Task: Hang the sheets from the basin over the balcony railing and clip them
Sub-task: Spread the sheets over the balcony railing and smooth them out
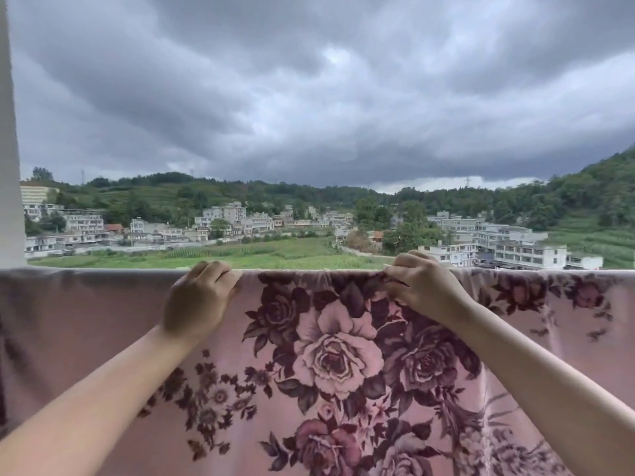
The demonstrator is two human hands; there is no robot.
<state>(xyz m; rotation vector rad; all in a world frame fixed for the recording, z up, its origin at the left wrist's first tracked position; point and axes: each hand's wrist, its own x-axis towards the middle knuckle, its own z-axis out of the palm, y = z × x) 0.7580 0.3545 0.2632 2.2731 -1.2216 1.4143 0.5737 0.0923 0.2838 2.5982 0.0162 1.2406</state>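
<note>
A pink sheet with dark rose prints hangs over the balcony railing and fills the lower half of the view. The railing itself is hidden under the cloth. My left hand rests on the sheet's top fold, fingers curled over the far side. My right hand pinches a bunch of the cloth at the top fold, a little right of centre. No clips and no basin are in view.
A white pillar stands at the far left, right beside the sheet's left end. Beyond the railing lie green fields, a village and dark clouds, far below.
</note>
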